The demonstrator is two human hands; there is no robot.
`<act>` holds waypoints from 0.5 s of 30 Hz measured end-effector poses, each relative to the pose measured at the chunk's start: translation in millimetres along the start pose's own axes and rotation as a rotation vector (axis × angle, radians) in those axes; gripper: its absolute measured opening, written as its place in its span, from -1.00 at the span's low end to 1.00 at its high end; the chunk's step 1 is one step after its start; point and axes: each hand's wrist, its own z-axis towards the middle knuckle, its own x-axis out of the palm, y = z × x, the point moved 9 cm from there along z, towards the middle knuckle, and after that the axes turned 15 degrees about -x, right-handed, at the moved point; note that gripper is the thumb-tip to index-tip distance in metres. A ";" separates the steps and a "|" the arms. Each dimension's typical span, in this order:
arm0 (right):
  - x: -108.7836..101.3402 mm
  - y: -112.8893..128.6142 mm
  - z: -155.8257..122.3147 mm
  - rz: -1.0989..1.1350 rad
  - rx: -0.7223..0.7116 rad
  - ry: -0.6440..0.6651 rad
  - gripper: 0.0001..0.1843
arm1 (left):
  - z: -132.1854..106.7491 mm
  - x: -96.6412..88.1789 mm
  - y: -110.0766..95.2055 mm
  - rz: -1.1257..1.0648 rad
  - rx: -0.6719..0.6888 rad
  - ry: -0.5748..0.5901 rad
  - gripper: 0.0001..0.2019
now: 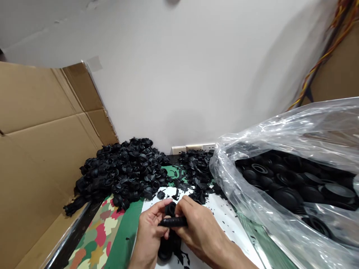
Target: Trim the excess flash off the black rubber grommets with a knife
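Observation:
My left hand [151,229] is closed, its thumb and fingers around a small black ribbed rubber part [169,209] with a round opening. My right hand [198,220] is closed against the same part from the right. A black rod-shaped piece [174,222] sticks out of my right fist toward my left fingers; its far end is too blurred to make out. More black rubber pieces [166,249] lie below my hands on the white sheet [224,224].
A big heap of black ribbed parts [126,168] lies left, against a cardboard box [50,123]. Thin black scraps [198,168] are piled behind my hands. At right, a clear plastic bag [224,164] holds larger black parts [286,194]. A power strip [193,148] runs along the wall.

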 end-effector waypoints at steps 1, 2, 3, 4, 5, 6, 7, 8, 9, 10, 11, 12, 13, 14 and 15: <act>-2.7 -7.0 -1.0 0.024 0.044 -0.034 -0.85 | -0.4 1.0 -0.3 -0.005 -0.008 0.002 -0.67; -6.4 -14.5 -2.4 0.052 0.084 -0.075 -0.85 | -0.7 2.2 -0.3 -0.009 -0.021 0.006 -0.68; -10.4 -21.6 -3.8 0.092 0.117 -0.117 -0.85 | -1.0 3.4 -0.2 -0.015 -0.034 0.012 -0.69; -13.6 -27.4 -4.9 0.150 0.133 -0.152 -0.85 | -1.2 4.9 -0.1 -0.019 -0.046 0.023 -0.68; -15.8 -31.2 -5.3 0.225 0.134 -0.174 -0.84 | -1.4 6.5 0.0 -0.022 -0.057 0.037 -0.67; -16.8 -32.6 -5.1 0.305 0.119 -0.182 -0.83 | -1.4 7.4 0.4 -0.028 -0.067 0.048 -0.65; -17.1 -31.3 -4.4 0.377 0.090 -0.175 -0.82 | -1.3 8.1 0.8 -0.034 -0.075 0.060 -0.64; -17.1 -28.0 -3.4 0.430 0.052 -0.159 -0.83 | -1.0 8.2 1.3 -0.041 -0.080 0.069 -0.63; -17.1 -23.4 -2.6 0.460 0.011 -0.142 -0.83 | -0.6 8.0 1.9 -0.046 -0.082 0.076 -0.63; -17.2 -18.2 -2.0 0.466 -0.032 -0.127 -0.83 | 0.1 7.4 2.8 -0.049 -0.085 0.080 -0.63; -17.5 -13.1 -1.7 0.452 -0.070 -0.118 -0.83 | 0.8 6.7 3.8 -0.050 -0.088 0.083 -0.64; -17.5 -8.1 -1.5 0.426 -0.106 -0.112 -0.82 | 1.7 6.1 4.9 -0.048 -0.090 0.086 -0.65; -17.3 -3.6 -1.5 0.393 -0.137 -0.108 -0.81 | 2.4 5.7 5.6 -0.046 -0.088 0.088 -0.65; -16.5 0.3 -1.5 0.356 -0.162 -0.102 -0.80 | 3.1 5.4 5.9 -0.045 -0.082 0.090 -0.66; -15.2 3.4 -1.5 0.317 -0.178 -0.091 -0.80 | 3.6 5.4 6.0 -0.046 -0.074 0.092 -0.66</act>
